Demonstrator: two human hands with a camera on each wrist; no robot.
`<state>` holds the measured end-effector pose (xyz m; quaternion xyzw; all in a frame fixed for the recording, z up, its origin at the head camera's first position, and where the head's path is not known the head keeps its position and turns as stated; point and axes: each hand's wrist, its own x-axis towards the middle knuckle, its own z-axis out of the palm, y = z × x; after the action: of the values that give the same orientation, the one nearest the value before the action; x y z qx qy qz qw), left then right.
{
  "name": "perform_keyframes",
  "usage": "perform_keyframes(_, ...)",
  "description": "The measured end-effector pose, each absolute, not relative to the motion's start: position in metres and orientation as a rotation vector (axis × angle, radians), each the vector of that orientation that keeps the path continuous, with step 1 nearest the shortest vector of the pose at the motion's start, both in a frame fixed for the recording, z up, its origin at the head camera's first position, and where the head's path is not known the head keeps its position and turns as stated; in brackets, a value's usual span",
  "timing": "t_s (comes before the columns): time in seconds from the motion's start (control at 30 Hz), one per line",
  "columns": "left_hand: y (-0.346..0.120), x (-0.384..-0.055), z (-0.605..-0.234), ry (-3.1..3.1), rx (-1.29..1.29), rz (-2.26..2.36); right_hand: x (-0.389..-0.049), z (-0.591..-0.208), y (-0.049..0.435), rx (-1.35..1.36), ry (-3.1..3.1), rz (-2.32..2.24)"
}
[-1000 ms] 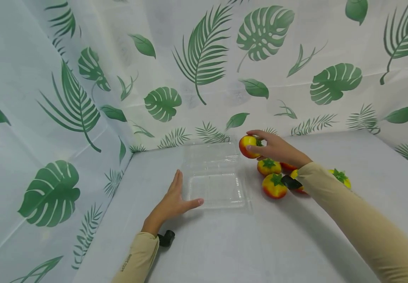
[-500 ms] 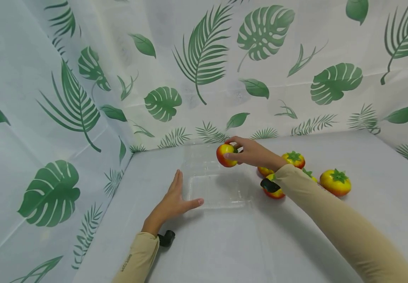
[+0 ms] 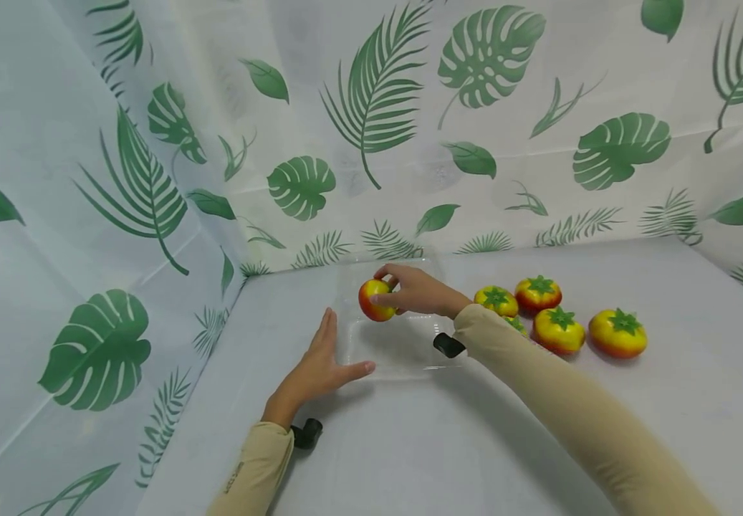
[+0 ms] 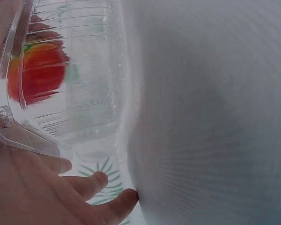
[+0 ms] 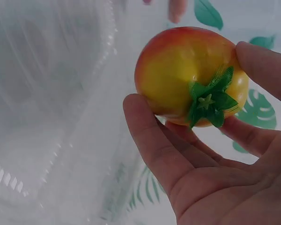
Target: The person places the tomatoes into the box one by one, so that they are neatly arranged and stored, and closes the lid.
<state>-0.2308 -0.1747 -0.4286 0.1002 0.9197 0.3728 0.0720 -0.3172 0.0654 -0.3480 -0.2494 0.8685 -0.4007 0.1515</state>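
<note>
My right hand (image 3: 419, 290) pinches a red-and-yellow tomato (image 3: 376, 301) between thumb and fingers, above a clear plastic clamshell container (image 3: 403, 362). The green star-shaped stem top of this tomato (image 5: 182, 70) faces the palm in the right wrist view. The container lies with its lid (image 3: 432, 269) spread back towards the wall. At the container's left edge, my left hand (image 3: 319, 365) stays with fingers straight and thumb spread. Through the clear wall (image 4: 89, 79) the left wrist view shows the held tomato, blurred by the plastic. Whether the left palm presses the container, I cannot tell.
Several more tomatoes sit in a group on the white table, right of the container; the rightmost tomato (image 3: 617, 335) stands a little apart. My right forearm partly covers one. A leaf-printed curtain (image 3: 371, 107) encloses the table (image 3: 410, 444) at the back and left.
My right hand has carried the tomato left, from beside the tomato group to over the container, and somewhat lower. My left hand has kept its place. The head view has shifted slightly.
</note>
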Motion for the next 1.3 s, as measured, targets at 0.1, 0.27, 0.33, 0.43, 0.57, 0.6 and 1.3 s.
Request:
perform_keyframes(0.1,-0.175,-0.231,-0.429,2.763,0.312,1.117,-0.319,-0.355,0.057,-0.706,2.489,-1.135)
perform_keyframes(0.27,-0.175,-0.23,-0.428,2.754,0.315,1.129,-0.322,-0.364,0.046,-0.676,2.468,-1.144)
perform_keyframes(0.33,-0.175,-0.23,-0.428,2.753,0.313,1.127,-0.323,-0.368,0.042,-0.668,2.464,-1.144)
perform_keyframes(0.43,-0.175,-0.231,-0.429,2.751,0.314,1.114,-0.325,-0.373,0.037,-0.657,2.475,-1.127)
perform_keyframes(0.57,-0.174,-0.231,-0.428,2.748,0.322,1.111,-0.326,-0.377,0.029,-0.629,2.507,-1.093)
perform_keyframes(0.6,-0.174,-0.231,-0.428,2.748,0.323,1.111,-0.326,-0.378,0.027,-0.625,2.519,-1.081)
perform_keyframes(1.3,-0.177,-0.23,-0.427,2.735,0.326,1.145,-0.317,-0.369,0.008,-0.588,2.617,-0.962)
